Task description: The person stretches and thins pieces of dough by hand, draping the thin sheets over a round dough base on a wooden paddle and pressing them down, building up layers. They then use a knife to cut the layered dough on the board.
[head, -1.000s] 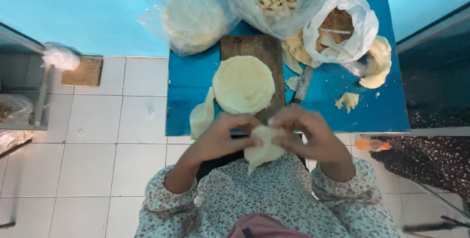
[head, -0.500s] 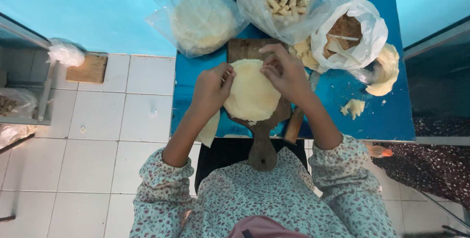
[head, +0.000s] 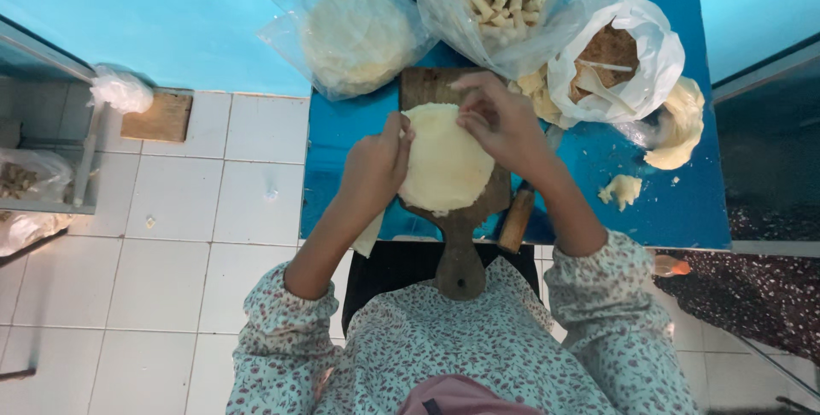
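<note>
A blue table point(head: 359, 137) fills the far middle of the scene, with white floor tiles to its left. On its far edge stands a large clear plastic bag point(head: 504, 5) holding short pale rolled sticks. Left of it lies a second clear bag point(head: 354, 35) with a stack of round pale wrappers inside. To the right, a white plastic bag point(head: 619, 61) sits open around a brownish filling; what exactly it is cannot be told from here. A heap of loose pale sheets point(head: 679, 125) lies at the far right, and a small scrap point(head: 621, 190) lies nearer.

A wooden cutting board point(head: 457, 240) lies in the middle, its handle pointing toward the person. On it rests a round wrapper point(head: 444, 163), flat and pale yellow. The left hand point(head: 376, 167) touches the wrapper's left edge, fingers loosely curled, gripping nothing. The right hand point(head: 500, 120) rests on its far right edge, fingertips pinched together on the rim. A wooden-handled knife point(head: 517, 219) lies just right of the board.
</note>
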